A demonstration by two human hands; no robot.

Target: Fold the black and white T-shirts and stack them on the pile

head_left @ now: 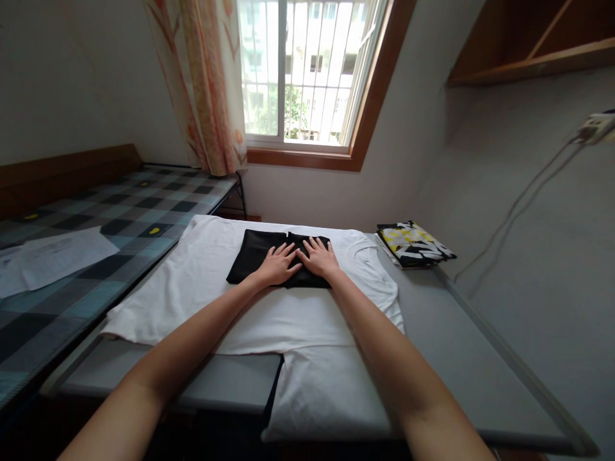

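A white T-shirt lies spread over the grey table, its neckline toward the right and one sleeve hanging over the front edge. On the middle of the shirt rests a folded black cloth, roughly rectangular; what garment it is I cannot tell. My left hand is flat on the black cloth with fingers spread. Beside it, my right hand also presses flat on the cloth, fingers stretched out. The two thumbs nearly meet. Neither hand grips anything.
A folded stack of patterned black, white and yellow cloth sits at the table's back right. Left of the table stands a bed with a checked cover and paper sheets on it. A cord hangs along the right wall.
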